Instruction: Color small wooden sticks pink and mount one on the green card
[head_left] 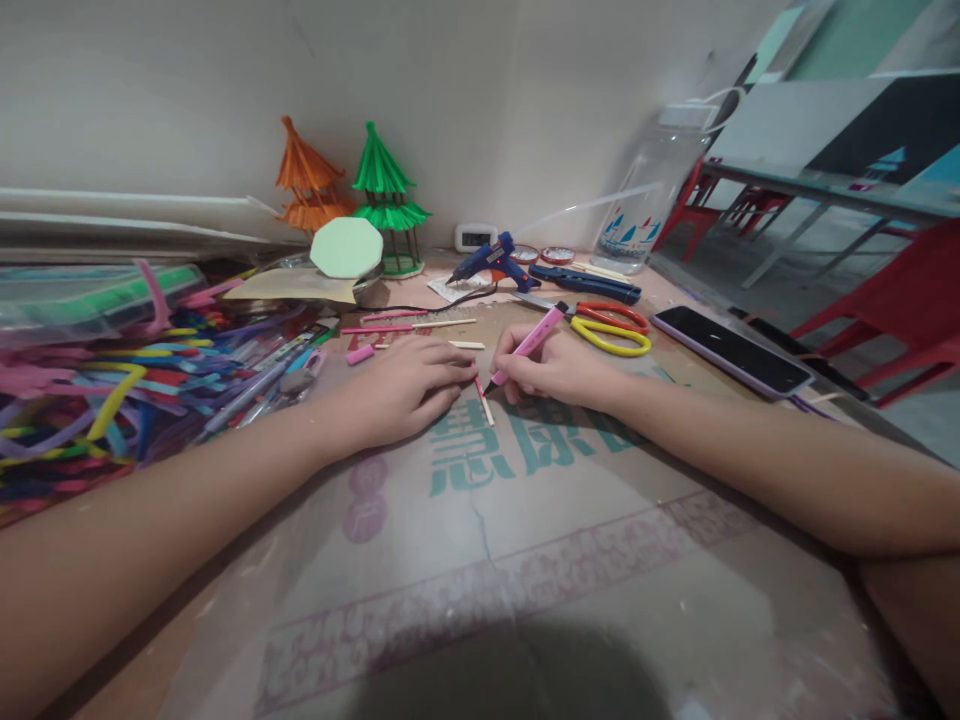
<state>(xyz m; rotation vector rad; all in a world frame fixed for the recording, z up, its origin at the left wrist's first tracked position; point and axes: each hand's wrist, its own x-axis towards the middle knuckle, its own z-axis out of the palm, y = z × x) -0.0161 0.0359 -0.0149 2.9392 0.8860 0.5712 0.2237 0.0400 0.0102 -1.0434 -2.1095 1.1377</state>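
Observation:
My right hand [551, 365] grips a pink marker [536, 332] like a pen. Its dark tip points down at a thin wooden stick [485, 402], which is partly coloured pink. At the stick's upper end are the fingertips of my left hand [409, 392], curled low over the sheet and holding it there; its far end is hidden under them. A pink marker cap [360, 355] lies beside my left hand. Beyond it are more sticks, some plain [454, 323] and some pink [394, 314].
Colourful pipe cleaners [112, 385] crowd the left. Behind stand orange [304, 170] and green [386, 185] pipe-cleaner towers, a pale green octagon [346, 248] and a blue glue gun [487, 260]. Scissors [611, 330], a phone [731, 350] and a clear bottle [645, 195] are on the right.

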